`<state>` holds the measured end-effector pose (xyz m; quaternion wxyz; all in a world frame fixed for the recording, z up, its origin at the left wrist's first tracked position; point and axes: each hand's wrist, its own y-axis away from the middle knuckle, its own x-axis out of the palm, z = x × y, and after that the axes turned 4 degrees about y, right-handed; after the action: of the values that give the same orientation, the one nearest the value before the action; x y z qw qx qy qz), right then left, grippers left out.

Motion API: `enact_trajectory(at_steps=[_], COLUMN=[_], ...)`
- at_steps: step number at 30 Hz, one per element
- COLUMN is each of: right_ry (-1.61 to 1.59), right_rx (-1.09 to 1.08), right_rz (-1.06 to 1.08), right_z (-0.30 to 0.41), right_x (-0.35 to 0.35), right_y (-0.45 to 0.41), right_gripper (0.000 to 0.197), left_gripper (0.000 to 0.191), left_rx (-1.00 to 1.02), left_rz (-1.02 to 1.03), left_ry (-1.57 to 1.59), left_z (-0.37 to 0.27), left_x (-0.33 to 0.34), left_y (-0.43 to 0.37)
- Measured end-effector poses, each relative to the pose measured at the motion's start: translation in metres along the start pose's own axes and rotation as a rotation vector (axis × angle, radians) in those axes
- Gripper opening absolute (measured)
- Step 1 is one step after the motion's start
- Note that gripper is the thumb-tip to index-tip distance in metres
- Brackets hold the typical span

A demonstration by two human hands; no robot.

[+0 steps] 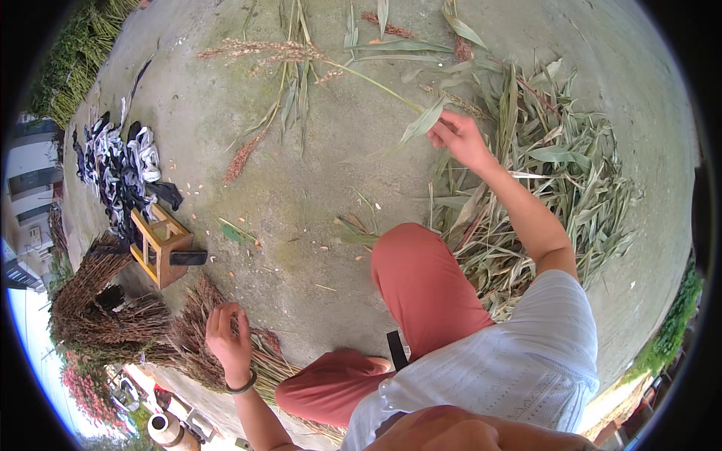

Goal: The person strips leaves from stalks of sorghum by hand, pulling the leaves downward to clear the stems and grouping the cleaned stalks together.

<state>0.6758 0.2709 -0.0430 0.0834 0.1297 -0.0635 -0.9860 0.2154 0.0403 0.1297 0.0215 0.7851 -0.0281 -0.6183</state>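
My right hand [458, 137] grips a green sorghum stalk [381, 85] near a long leaf [424, 121]. The stalk's pale tan seed head [265, 51] points left over the concrete. With loosely curled fingers apart and nothing visible in them, my left hand [228, 338] hovers at a bundle of reddish-brown sorghum heads [194, 327]. Whether it touches the bundle cannot be told. Beside my right forearm spreads a heap of stripped leaves [569, 186]. A red sorghum head [247, 155] lies on the ground ahead of me.
An overturned wooden stool [169, 248] lies at left, with a heap of black and white plastic strips or cloth [115, 163] behind it. More bundled sorghum [113, 321] sits lower left. Loose leaves and heads [389, 25] litter the concrete ground [327, 186]. Green plants [79, 62] border the upper left.
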Motion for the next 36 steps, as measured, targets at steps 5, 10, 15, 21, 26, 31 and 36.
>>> enact_trajectory(at_steps=[5,10,15,21,26,31,36], right_ry=[-0.037,0.107,-0.091,-0.465,-0.830,-0.126,0.230], right_rx=[-0.270,-0.673,-0.342,-0.171,0.013,0.065,-0.009], right_rz=[0.207,0.233,0.467,0.349,0.428,0.138,-0.045], right_z=[0.108,0.155,0.184,0.167,0.141,0.089,0.034], right_x=[0.069,0.149,0.179,0.182,0.122,0.065,0.020], right_y=[0.008,0.019,0.001,-0.045,-0.050,-0.019,-0.006], right_gripper=[0.024,0.027,0.024,0.020,0.018,0.018,0.017], left_gripper=[0.024,0.032,0.039,0.043,0.040,0.036,0.039], left_rx=[-0.190,-0.322,-0.361,-0.294,-0.369,-0.363,-0.321], left_rz=[-0.022,-0.210,-0.305,-0.343,-0.787,-0.977,-1.133], left_ry=[0.828,1.189,1.253,1.382,1.437,1.489,1.377], left_z=[-0.068,-0.104,-0.072,-0.073,-0.010,0.020,0.003], left_x=[-0.005,-0.023,-0.036,-0.036,-0.036,-0.054,-0.072], left_y=[-0.059,-0.122,-0.147,-0.186,-0.189,-0.192,-0.182])
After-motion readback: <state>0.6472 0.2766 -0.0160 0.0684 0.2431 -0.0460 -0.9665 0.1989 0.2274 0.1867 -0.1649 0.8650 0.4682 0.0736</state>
